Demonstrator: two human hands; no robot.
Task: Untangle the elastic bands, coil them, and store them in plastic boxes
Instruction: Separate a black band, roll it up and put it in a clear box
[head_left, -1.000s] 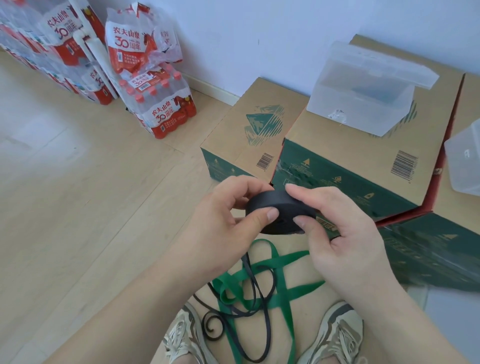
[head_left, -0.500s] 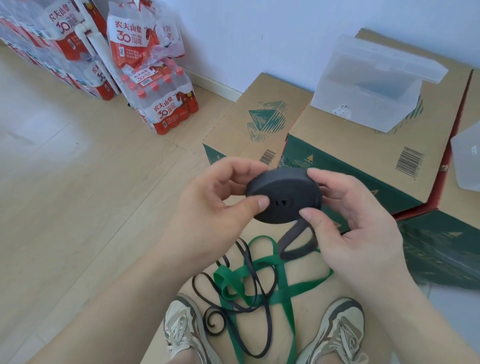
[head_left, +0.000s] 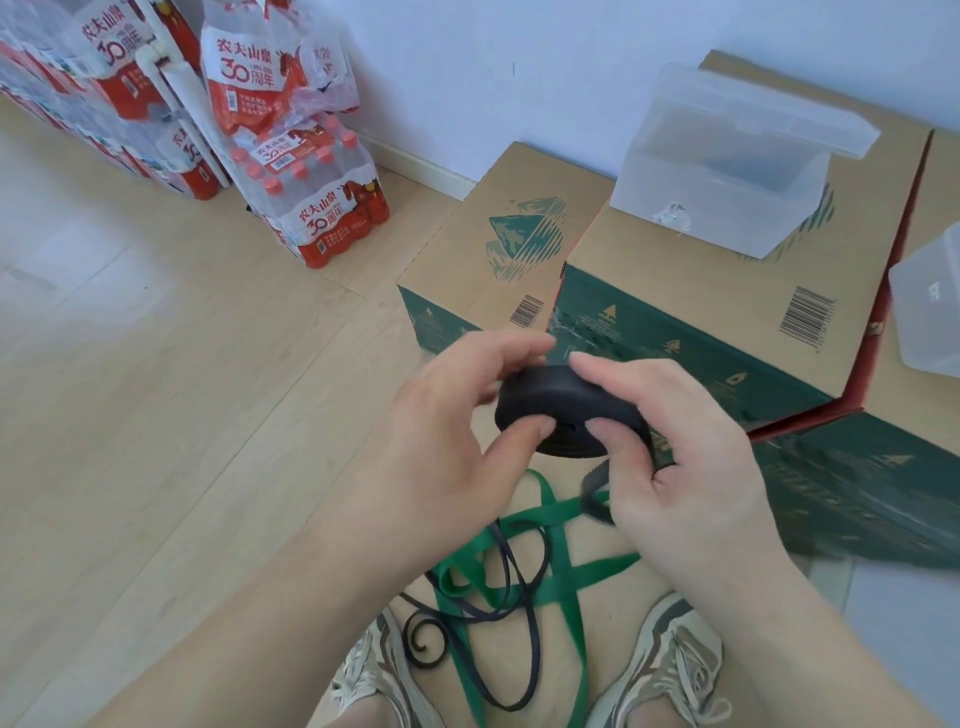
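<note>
Fingers (head_left: 519, 347) of left hand (head_left: 441, 441) and right hand (head_left: 680, 467) pinch a round black elastic coil (head_left: 543, 394) (matte, flat).

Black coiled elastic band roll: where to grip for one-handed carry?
Likely pinch the black coiled elastic band roll across its two flat faces, coming from above: it's a thick disc tilted face-forward, and its loose tail hangs off the lower edge.

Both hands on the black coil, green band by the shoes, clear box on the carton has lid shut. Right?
No: head view shows the lid of the clear box open. Left hand and right hand grip the black coil; green band lies by the shoes.
</note>
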